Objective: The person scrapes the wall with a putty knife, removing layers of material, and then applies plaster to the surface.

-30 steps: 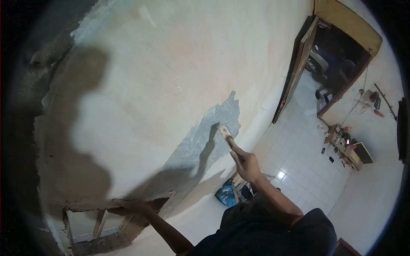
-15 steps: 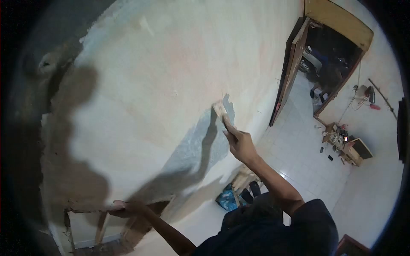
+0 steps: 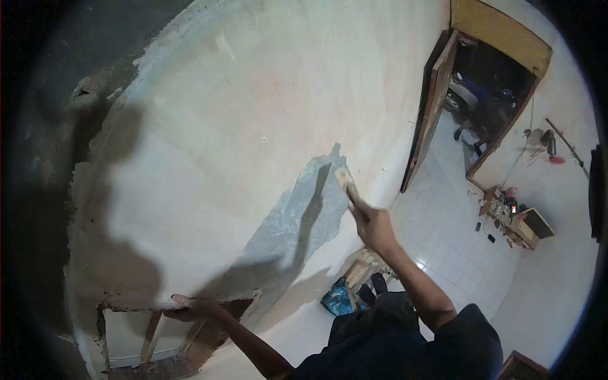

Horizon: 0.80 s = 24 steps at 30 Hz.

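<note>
My right hand point(image 3: 378, 229) grips the handle of a scraper-like tool point(image 3: 345, 180), whose pale, wide end lies against the wall point(image 3: 209, 126) at the right edge of a bare grey patch point(image 3: 297, 218). Cream-coloured coating surrounds the patch. At the lower left, my left hand point(image 3: 193, 309) rests on the upper edge of a framed opening point(image 3: 151, 335) in the wall; the thumb stands apart from the fingers and nothing shows in its grasp.
A doorway with an open door point(image 3: 434, 104) is at the upper right, with a motorbike point(image 3: 461, 95) beyond. Below are tiled floor point(image 3: 437, 209), a blue bag point(image 3: 339, 299), and a cluttered wooden box point(image 3: 522, 231). A cable and lamp-like object point(image 3: 550, 144) hang on the far wall.
My right hand and the tool have moved right and slightly down across the wall. More of the grey patch's upper part is uncovered to view. My left hand stays at the opening's edge.
</note>
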Tool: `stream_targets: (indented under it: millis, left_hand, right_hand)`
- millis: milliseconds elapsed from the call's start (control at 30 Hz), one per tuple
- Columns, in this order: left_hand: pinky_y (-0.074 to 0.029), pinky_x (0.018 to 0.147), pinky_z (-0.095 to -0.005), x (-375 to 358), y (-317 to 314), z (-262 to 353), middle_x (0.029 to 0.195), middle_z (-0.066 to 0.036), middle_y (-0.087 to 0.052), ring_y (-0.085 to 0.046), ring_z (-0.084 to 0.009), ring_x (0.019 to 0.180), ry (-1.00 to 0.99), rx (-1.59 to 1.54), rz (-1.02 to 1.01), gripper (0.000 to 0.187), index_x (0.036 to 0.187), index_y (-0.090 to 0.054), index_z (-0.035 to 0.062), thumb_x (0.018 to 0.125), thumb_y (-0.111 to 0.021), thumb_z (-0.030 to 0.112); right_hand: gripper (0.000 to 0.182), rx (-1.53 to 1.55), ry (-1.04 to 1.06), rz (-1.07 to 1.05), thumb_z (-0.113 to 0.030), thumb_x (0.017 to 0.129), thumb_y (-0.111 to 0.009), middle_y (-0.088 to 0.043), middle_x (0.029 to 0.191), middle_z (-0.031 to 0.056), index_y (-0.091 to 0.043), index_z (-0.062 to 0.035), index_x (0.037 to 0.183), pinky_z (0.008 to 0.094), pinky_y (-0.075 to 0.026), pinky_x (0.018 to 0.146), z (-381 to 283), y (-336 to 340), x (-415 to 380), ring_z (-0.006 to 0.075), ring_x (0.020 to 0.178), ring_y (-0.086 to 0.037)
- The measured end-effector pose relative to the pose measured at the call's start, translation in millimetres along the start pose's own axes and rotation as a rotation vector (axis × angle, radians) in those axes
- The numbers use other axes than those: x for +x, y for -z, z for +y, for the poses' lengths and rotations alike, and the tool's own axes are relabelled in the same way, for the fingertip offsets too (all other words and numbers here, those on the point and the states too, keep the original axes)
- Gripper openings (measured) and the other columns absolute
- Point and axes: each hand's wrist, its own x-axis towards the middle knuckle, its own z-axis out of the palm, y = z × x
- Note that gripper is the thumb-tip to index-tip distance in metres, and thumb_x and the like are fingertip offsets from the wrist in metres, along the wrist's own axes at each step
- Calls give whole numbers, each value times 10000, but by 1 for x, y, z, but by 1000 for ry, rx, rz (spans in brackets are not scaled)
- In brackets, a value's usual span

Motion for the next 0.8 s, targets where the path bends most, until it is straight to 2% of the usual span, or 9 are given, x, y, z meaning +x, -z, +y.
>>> stream_targets:
  millis: [133, 233, 333, 367, 433, 500, 600, 700, 800]
  left_hand:
    - [-362, 976, -463, 5, -2, -8, 1308, -316, -355, -424, -396, 1171, 56, -77, -30, 673, 1316, -298, -109, 918, -450, 412]
    - [-353, 983, -464, 2, -2, -3, 1313, -315, -350, -414, -398, 1181, 11, -50, 4, 698, 1322, -291, -105, 910, -454, 435]
    - [-354, 980, -469, 7, -3, -13, 1315, -314, -347, -414, -408, 1179, -1, -38, 5, 707, 1325, -287, -102, 907, -453, 443]
    - [-354, 980, -469, 7, 1, -17, 1315, -314, -347, -414, -408, 1179, -2, -25, 0, 707, 1325, -287, -102, 907, -453, 443]
    - [-354, 976, -480, 7, -3, -19, 1311, -314, -349, -407, -421, 1180, -9, 25, 13, 692, 1328, -283, -99, 916, -439, 434]
    - [-357, 972, -484, 8, -2, -14, 1306, -314, -354, -411, -426, 1174, -17, -5, -14, 691, 1328, -284, -99, 917, -435, 436]
    - [-365, 962, -490, 5, -1, -15, 1294, -317, -362, -422, -428, 1161, -7, 8, -12, 700, 1324, -287, -101, 912, -435, 446]
    - [-379, 947, -490, 9, -6, -14, 1278, -321, -373, -439, -425, 1142, -50, 23, 13, 701, 1314, -297, -105, 906, -443, 446]
    - [-390, 937, -485, 5, -4, -15, 1260, -322, -386, -453, -417, 1126, -29, -43, -24, 675, 1305, -308, -106, 912, -444, 425]
  right_hand:
    - [400, 10, -198, -328, -138, 891, -544, -573, 781, 304, -478, -58, 1277, 388, -493, 662, -18, -4, -33, 327, 732, -658]
    - [391, -36, -418, -384, -154, 896, -535, -587, 857, 303, -482, -56, 1271, 372, -503, 719, -20, 2, 38, 302, 820, -657]
    - [366, 23, -275, -112, -148, 910, -507, -582, 1009, 282, -489, -52, 1262, 346, -502, 792, 3, 2, 23, 306, 949, -616]
    - [360, 16, -510, -153, -120, 918, -486, -535, 1159, 243, -477, -51, 1271, 333, -461, 894, -29, 19, 27, 295, 1084, -533]
    - [380, 77, -272, -104, -115, 920, -503, -493, 1272, 191, -464, -35, 1289, 315, -386, 974, -3, 6, -8, 195, 1190, -458]
    - [376, -38, -250, -320, -84, 905, -516, -501, 1269, 177, -474, -16, 1273, 306, -361, 990, -18, 2, -24, 199, 1208, -434]
    - [367, 52, -326, -312, -109, 915, -511, -542, 1227, 172, -485, -34, 1273, 309, -437, 901, 2, -7, 14, 182, 1084, -553]
    - [367, -7, -562, -219, -194, 947, -470, -620, 1089, 198, -472, -61, 1290, 287, -476, 664, -18, 16, 39, 82, 683, -518]
    - [375, 46, -389, -102, -207, 953, -458, -629, 1071, 197, -463, -65, 1300, 287, -475, 745, -13, 16, 11, 98, 814, -571]
